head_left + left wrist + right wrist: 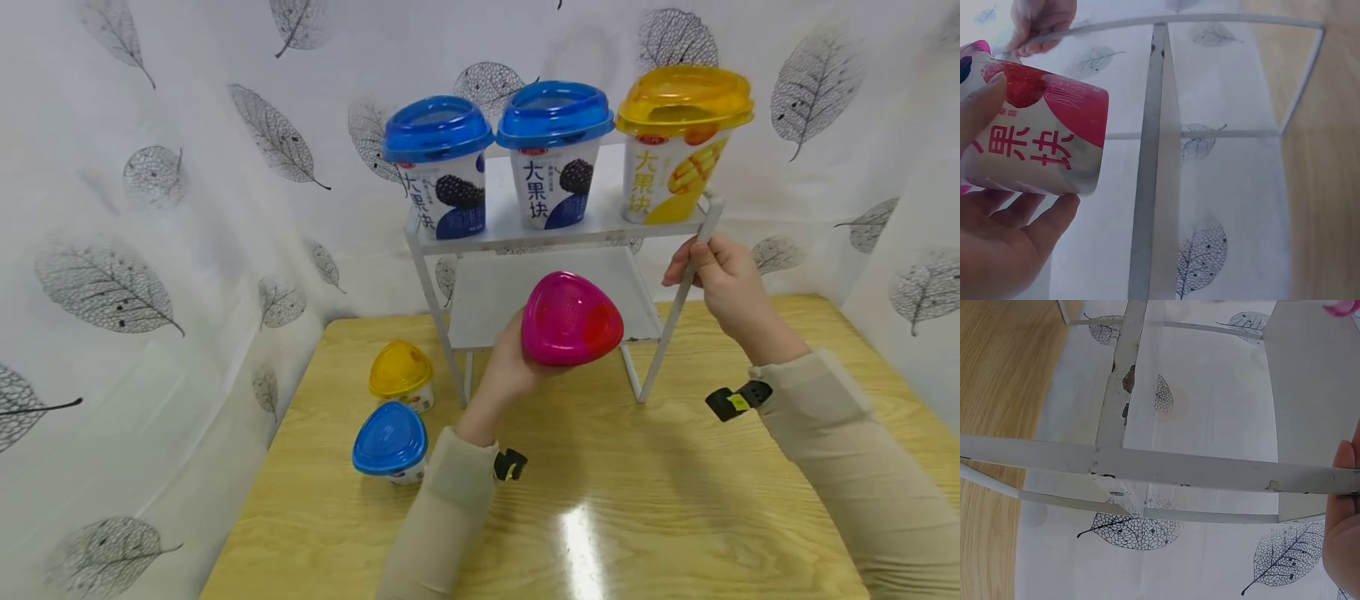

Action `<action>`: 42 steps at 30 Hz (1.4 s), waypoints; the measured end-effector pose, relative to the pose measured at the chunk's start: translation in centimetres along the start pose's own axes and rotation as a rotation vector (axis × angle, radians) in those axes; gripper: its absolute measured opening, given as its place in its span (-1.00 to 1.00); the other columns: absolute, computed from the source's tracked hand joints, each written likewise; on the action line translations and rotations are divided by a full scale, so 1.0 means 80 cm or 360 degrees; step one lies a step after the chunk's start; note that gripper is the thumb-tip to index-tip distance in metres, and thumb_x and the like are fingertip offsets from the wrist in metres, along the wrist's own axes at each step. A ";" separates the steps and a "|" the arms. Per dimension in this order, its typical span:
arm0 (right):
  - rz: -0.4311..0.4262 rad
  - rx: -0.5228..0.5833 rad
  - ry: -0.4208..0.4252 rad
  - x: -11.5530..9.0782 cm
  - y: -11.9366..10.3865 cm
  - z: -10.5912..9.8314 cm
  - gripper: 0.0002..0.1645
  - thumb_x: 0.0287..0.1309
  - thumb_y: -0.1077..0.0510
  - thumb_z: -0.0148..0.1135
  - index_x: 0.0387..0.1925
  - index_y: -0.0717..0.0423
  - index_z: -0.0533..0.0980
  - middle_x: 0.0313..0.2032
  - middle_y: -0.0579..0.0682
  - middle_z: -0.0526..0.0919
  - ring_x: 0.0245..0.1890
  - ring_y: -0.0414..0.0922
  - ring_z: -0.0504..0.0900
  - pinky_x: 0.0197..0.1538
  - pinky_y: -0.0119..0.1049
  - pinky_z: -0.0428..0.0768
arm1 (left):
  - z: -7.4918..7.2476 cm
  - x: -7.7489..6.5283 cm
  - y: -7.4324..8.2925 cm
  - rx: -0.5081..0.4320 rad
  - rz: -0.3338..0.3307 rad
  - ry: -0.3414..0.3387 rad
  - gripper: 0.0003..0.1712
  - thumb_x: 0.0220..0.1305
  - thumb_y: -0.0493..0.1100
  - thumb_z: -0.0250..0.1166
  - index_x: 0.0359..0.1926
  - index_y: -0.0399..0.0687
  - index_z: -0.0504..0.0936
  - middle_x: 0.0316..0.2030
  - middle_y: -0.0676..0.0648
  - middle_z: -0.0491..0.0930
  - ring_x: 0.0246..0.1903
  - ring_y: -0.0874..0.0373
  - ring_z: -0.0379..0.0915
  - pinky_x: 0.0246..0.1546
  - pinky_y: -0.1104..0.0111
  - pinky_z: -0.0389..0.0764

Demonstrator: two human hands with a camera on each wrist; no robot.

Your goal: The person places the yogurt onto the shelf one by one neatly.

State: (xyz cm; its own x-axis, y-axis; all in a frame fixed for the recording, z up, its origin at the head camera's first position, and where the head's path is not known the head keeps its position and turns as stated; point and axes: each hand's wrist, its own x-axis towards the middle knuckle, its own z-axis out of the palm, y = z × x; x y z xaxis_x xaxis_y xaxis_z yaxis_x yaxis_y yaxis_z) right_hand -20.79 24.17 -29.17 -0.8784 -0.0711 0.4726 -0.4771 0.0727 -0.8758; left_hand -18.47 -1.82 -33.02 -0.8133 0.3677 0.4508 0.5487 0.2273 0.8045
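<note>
A yogurt cup (pixel 1041 125) with red fruit on its label and a pink lid (pixel 570 321) is gripped in my left hand (pixel 510 358). In the head view it overlaps the lower shelf (pixel 480 292) of a white metal rack; the left wrist view shows thumb and fingers around its sides. My right hand (pixel 723 279) holds the rack's right front post (pixel 678 308) just below the top shelf (pixel 502 200). On that top shelf stand two blue-lidded cups, one at left (pixel 442 167) and one in the middle (pixel 555 154), and a yellow-lidded cup (pixel 678 146) at right.
Left of the rack, a yellow-lidded cup (pixel 402 375) and a blue-lidded cup (pixel 390 442) stand on the wooden table (pixel 600 500). Behind the rack hangs a white cloth (pixel 187 292) with a leaf print. The rack's paint is chipped (pixel 1129 378).
</note>
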 end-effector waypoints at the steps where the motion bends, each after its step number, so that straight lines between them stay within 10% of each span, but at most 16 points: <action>1: -0.0003 -0.0002 0.0002 0.000 0.001 0.000 -0.67 0.25 0.05 -0.13 -0.41 0.25 0.37 -0.54 -0.06 0.54 -0.50 -0.22 0.56 -0.25 -0.52 0.48 | 0.001 0.006 -0.006 0.0005 -0.0039 -0.0005 -0.11 -0.20 -0.38 0.42 0.19 -0.28 0.18 0.06 -0.24 0.33 0.07 -0.04 0.26 0.04 0.26 0.31; 12: -0.0014 -0.0076 0.0008 0.000 0.002 0.000 -0.66 0.26 0.03 -0.15 -0.40 0.23 0.37 -0.53 -0.07 0.54 -0.49 -0.22 0.56 -0.25 -0.51 0.48 | 0.010 0.041 -0.038 -0.0074 -0.0443 0.0009 -0.03 -0.17 -0.15 0.45 0.24 -0.02 0.09 0.13 -0.05 0.29 0.10 0.08 0.22 -0.11 0.27 0.44; 42: -0.0030 0.0015 -0.0075 0.002 -0.013 -0.018 -0.85 0.21 0.23 -0.02 -0.25 0.16 0.47 -0.38 -0.11 0.62 -0.31 -0.25 0.58 -0.20 -0.53 0.47 | 0.015 0.043 -0.056 -0.0130 -0.0498 0.0125 -0.27 -0.01 -0.13 0.35 0.15 -0.17 0.23 0.07 -0.11 0.34 0.04 0.03 0.27 -0.11 0.30 0.45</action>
State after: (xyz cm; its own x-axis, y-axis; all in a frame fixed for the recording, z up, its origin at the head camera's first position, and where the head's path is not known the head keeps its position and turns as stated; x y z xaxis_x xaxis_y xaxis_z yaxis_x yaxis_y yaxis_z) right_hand -20.47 25.48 -28.02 -0.8667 -0.1194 0.4843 -0.4933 0.0613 -0.8677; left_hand -23.47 -0.47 -35.55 -0.9542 0.2201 0.2028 0.2552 0.2442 0.9356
